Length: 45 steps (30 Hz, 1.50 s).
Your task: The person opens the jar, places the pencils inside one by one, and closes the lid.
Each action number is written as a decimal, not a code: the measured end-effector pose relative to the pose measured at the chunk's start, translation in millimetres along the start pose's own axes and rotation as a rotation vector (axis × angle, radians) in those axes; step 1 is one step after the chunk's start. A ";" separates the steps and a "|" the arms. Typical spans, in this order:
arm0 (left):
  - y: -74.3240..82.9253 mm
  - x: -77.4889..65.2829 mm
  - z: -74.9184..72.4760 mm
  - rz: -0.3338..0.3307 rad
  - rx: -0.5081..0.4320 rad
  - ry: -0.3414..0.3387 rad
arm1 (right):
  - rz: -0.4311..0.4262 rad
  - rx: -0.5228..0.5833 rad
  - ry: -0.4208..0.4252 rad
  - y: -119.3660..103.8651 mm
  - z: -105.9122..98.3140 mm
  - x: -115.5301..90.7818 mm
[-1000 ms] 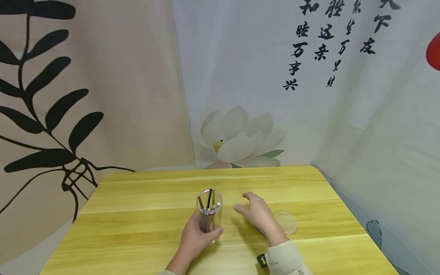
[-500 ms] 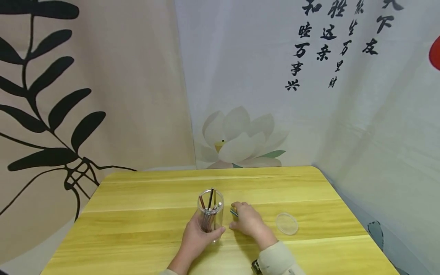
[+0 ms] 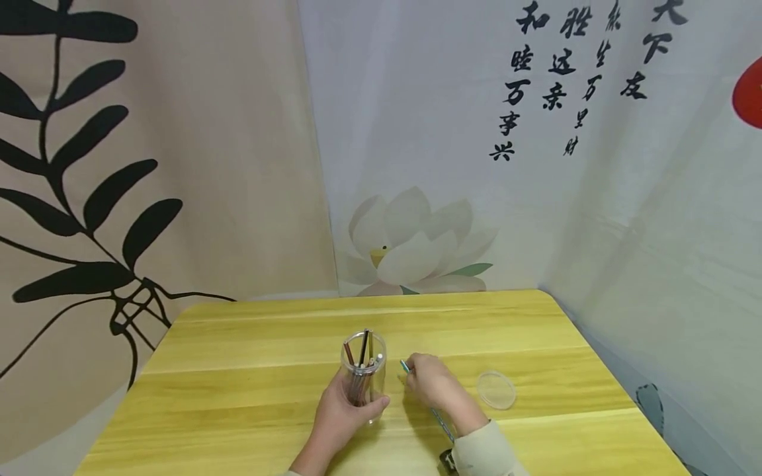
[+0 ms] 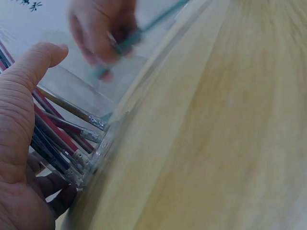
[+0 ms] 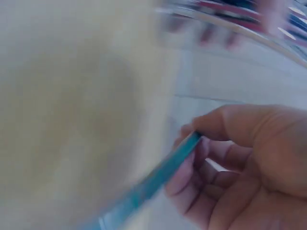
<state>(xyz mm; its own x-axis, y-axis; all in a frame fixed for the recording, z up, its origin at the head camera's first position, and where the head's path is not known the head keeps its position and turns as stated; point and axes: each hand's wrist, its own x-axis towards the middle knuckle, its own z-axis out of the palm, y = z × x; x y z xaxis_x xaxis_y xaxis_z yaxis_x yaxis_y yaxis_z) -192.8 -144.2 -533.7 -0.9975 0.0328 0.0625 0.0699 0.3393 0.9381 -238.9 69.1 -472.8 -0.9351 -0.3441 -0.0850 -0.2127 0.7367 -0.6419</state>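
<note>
In the head view my left hand [image 3: 339, 413] grips a clear cylindrical cup [image 3: 381, 377] from its left side, thumb across the front. Several pencils [image 4: 72, 129] stand in the cup, some with silver ferrules at the bottom, as the left wrist view shows. To the right of the cup, my right hand [image 3: 434, 383] pinches a slim teal pencil [image 3: 442, 423] between thumb and fingers. This pencil slants, one end poking out past the fingertips toward the cup and the other running back under the wrist. The right wrist view shows its teal barrel [image 5: 158, 179], blurred.
A clear round lid [image 3: 497, 390] lies flat on the wood-grain table [image 3: 238, 370], right of my right hand. A black device [image 3: 448, 461] sits at the right cuff. Behind the table hangs a printed cloth [image 3: 417, 132].
The right hand, spread above the table a second ago, has come down and now pinches the teal pencil, which shows more fully. The left hand keeps holding the cup in place.
</note>
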 end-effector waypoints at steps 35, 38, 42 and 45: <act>-2.0 0.9 4.5 -0.022 -0.063 0.009 | -0.607 0.530 0.807 -58.9 -36.0 -42.2; -1.0 0.0 4.3 -0.027 -0.060 0.017 | -0.624 0.390 0.774 -57.2 -27.2 -36.6; -1.1 -0.4 3.9 -0.024 -0.043 0.030 | -0.675 0.292 0.740 -56.8 -17.5 -30.4; -2.7 0.0 4.3 -0.010 -0.035 0.035 | -0.695 0.283 0.719 -57.1 -11.7 -28.0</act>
<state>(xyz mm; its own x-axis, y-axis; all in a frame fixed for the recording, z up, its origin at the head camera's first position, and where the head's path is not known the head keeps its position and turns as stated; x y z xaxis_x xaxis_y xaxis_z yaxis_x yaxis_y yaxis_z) -192.9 -141.1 -537.8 -0.9979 -0.0033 0.0646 0.0604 0.3064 0.9500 -204.0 43.4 -424.9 -0.6001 -0.1437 0.7869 -0.7818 0.3135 -0.5390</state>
